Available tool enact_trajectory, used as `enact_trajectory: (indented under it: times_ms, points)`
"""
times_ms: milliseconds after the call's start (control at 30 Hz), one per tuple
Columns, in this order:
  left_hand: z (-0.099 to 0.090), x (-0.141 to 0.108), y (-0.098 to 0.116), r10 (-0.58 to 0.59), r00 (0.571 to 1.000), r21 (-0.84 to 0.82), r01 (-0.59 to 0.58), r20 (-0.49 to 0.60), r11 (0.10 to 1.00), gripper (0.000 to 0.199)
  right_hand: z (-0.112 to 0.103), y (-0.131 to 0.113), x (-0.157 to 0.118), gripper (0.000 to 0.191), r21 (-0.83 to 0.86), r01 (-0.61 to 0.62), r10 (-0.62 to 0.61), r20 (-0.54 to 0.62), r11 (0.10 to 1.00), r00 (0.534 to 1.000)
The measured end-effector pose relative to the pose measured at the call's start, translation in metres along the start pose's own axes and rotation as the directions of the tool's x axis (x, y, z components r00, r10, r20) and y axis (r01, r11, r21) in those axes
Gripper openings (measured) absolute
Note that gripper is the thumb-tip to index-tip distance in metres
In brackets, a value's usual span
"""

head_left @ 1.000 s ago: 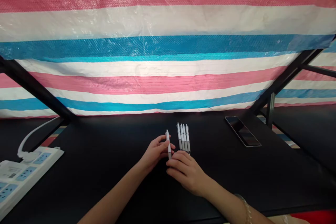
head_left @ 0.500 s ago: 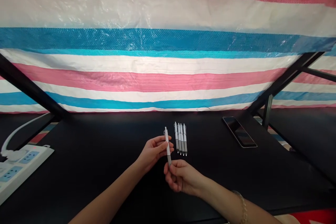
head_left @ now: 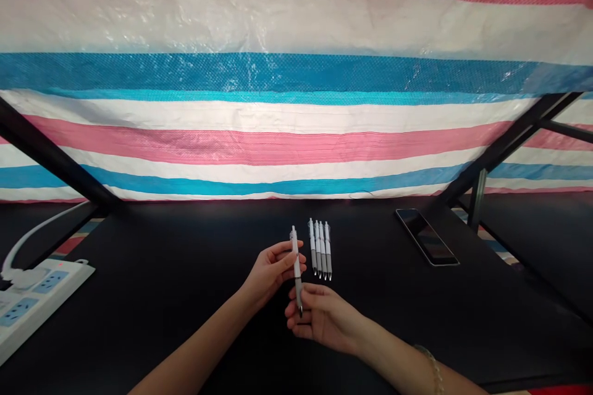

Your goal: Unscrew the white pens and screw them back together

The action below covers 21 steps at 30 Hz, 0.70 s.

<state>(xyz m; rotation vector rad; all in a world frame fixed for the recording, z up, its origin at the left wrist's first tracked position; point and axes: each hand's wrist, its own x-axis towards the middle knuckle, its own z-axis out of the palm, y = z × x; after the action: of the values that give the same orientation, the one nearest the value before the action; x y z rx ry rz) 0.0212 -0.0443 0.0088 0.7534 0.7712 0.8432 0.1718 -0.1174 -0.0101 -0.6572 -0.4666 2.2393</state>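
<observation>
Upright in front of me is a white ballpoint pen (head_left: 296, 264) with a grey grip and a dark tip pointing down toward me. My left hand (head_left: 273, 265) pinches its white upper barrel between thumb and fingers. At the lower end, my right hand (head_left: 322, 315) has its thumb against the grey grip and its curled fingers behind it; the tip shows in front of those fingers. Just right of my left hand, several matching pens (head_left: 320, 248) lie side by side on the black table (head_left: 185, 265), tips toward me.
A smartphone (head_left: 427, 237) with a dark screen lies at the right. On the left is a white power strip (head_left: 44, 296) with a plug and cable in it. Black metal bars (head_left: 500, 142) slant up at both sides, and a striped plastic sheet (head_left: 296, 117) hangs behind.
The fingers of my right hand have loosened and shifted around the grip, so the pen's tip now shows. My left hand keeps its hold. The view has tilted slightly.
</observation>
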Motion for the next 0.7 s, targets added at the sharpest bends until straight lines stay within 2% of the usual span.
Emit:
enact_trajectory:
  times_ms: [67,167,300,700]
  points:
    - [0.0000,-0.0001,0.0005,0.012,1.000,0.006,-0.012,-0.007,1.000,0.033,0.0001,-0.0012,-0.0006,0.030,-0.010,-0.020,0.020,-0.003,1.000,1.000]
    - [-0.0009,-0.0003,0.0013,0.031,1.000,0.015,-0.031,0.001,0.999,0.033,0.0005,-0.0036,-0.0016,0.022,-0.003,-0.023,0.023,0.020,1.000,1.000]
    - [-0.0023,-0.0009,0.0013,0.048,0.999,0.019,-0.048,-0.002,0.999,0.034,-0.0003,-0.0064,-0.0019,0.030,-0.019,-0.057,0.057,0.018,0.998,0.998]
    - [-0.0011,-0.0013,-0.0001,0.045,0.999,0.007,-0.045,-0.014,0.999,0.035,-0.0031,-0.0089,-0.0011,0.029,-0.039,-0.064,0.064,0.006,0.997,0.998]
